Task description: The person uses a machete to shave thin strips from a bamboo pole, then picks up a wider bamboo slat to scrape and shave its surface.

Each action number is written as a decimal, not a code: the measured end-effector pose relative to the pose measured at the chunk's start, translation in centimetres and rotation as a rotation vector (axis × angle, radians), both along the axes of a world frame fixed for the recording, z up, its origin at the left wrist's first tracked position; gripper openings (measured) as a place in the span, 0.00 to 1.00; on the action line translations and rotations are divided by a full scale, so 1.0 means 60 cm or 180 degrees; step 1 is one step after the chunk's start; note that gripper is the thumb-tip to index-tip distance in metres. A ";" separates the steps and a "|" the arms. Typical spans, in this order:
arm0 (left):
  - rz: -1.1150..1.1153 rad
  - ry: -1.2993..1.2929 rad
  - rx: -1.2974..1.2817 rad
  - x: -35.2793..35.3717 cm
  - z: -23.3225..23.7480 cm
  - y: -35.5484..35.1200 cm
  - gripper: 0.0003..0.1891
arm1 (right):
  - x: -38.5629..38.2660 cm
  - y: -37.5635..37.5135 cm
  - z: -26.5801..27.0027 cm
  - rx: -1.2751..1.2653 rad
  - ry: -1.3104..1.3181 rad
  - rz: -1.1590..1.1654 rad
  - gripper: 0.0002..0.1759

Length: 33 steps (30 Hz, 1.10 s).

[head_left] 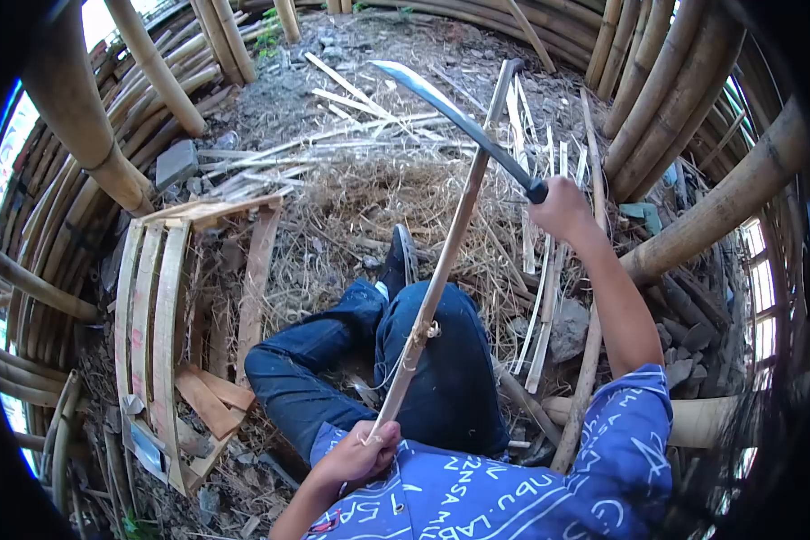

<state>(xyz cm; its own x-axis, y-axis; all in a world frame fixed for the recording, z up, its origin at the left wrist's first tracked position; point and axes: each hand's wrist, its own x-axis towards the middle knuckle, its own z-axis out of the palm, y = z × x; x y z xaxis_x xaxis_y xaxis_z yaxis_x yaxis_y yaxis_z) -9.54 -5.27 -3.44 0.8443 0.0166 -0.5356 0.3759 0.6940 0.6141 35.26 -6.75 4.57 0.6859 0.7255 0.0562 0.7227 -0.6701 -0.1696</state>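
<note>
My left hand (358,453) grips the near end of a long bamboo strip (445,256) that runs away from me over my crossed legs in blue jeans (441,360). My right hand (558,205) is raised and holds the handle of a long curved machete (454,112). Its blade points up and to the left, crossing above the far part of the strip. Thin peeled fibres hang from the strip near my knee.
Thick bamboo poles (693,99) ring the spot on every side. A slatted bamboo frame (157,324) lies to my left. Split strips and shavings (351,135) litter the ground ahead, with stones (175,162) and a block (567,328) among them.
</note>
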 end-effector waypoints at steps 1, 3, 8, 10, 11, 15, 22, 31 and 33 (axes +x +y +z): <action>0.0033 -0.0048 0.0068 0.002 -0.002 0.005 0.21 | 0.003 0.002 -0.003 0.0166 0.0052 0.0111 0.11; 0.0142 0.0096 0.0117 0.001 -0.005 0.001 0.21 | -0.028 0.002 0.011 0.0121 0.0120 0.0331 0.09; -0.0020 0.0116 0.0232 0.011 0.008 0.006 0.21 | -0.098 -0.023 0.029 -0.0616 -0.0035 0.1240 0.10; -0.0117 0.0183 0.0458 0.007 0.013 0.005 0.21 | -0.064 -0.010 0.028 -0.0510 0.0025 0.0741 0.10; -0.0075 0.0248 0.0228 0.004 0.008 0.006 0.21 | -0.036 0.001 0.032 -0.0389 0.0030 0.0283 0.11; -0.0043 0.0222 0.0435 0.008 0.015 0.009 0.21 | 0.048 0.017 0.024 0.0028 0.0023 -0.0148 0.13; 0.0106 0.0299 0.1054 0.017 0.024 -0.005 0.18 | -0.123 -0.036 0.057 -0.0910 0.0135 0.1087 0.15; 0.0289 0.0218 0.1590 0.011 0.030 -0.009 0.19 | 0.030 -0.009 0.042 0.0023 0.0111 -0.0345 0.18; 0.0021 0.0461 0.1198 0.008 0.027 -0.004 0.20 | -0.014 -0.026 0.043 -0.0189 0.0850 -0.0401 0.18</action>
